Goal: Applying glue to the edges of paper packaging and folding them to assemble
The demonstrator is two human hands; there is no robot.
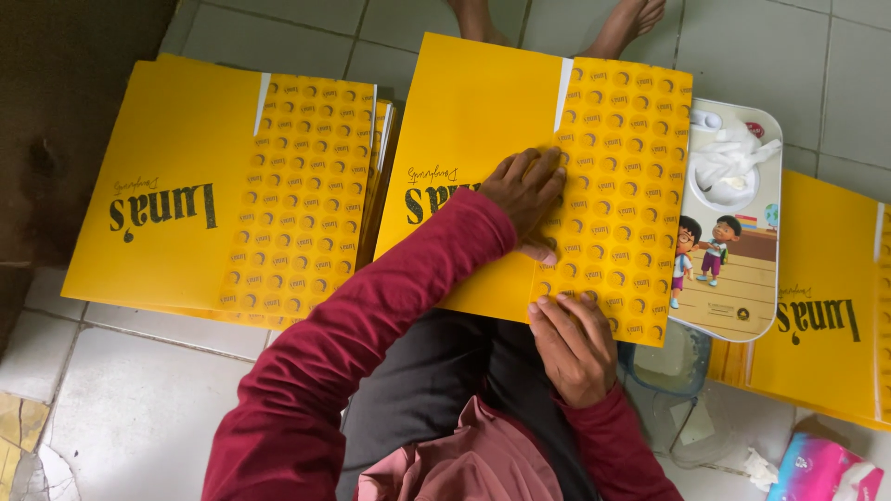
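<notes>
Your lap is covered by the yellow folded sheet (483,121), so what supports it stays hidden. The stack of yellow sheets (167,195) lies well apart on the tile floor (139,408), with bare floor below it. Another yellow sheet (826,297) is cut off at the frame's edge. The cartoon tray (742,269) is tucked partly under your sheet. Your left hand (529,195) presses flat, fingers spread, gripping nothing; your right hand (575,348) presses the patterned flap's lower edge, fingers curled, nothing grasped.
</notes>
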